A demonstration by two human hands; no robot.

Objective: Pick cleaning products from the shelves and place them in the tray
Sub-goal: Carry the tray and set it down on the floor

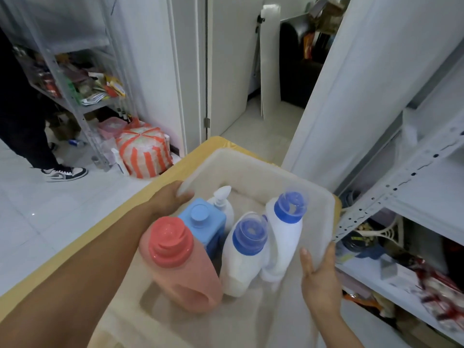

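Cleaning bottles, 5 in all, stand crowded in the translucent white plastic tray (pixel 251 169): a pink handled detergent jug (pixel 180 270), a blue square bottle (pixel 203 222), a white pump bottle (pixel 224 203), a white blue-capped bottle (pixel 244 257) and its twin (pixel 283 237). The left hand (pixel 170 197) curls over the tray's left rim; the right hand (pixel 319 280) clamps its right rim. Any tilt could topple them, since they stand loose. Their long axes run near-vertical, caps pointing up.

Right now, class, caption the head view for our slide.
Left hand and right hand grip the tray holding five cleaning bottles beside white shelves.
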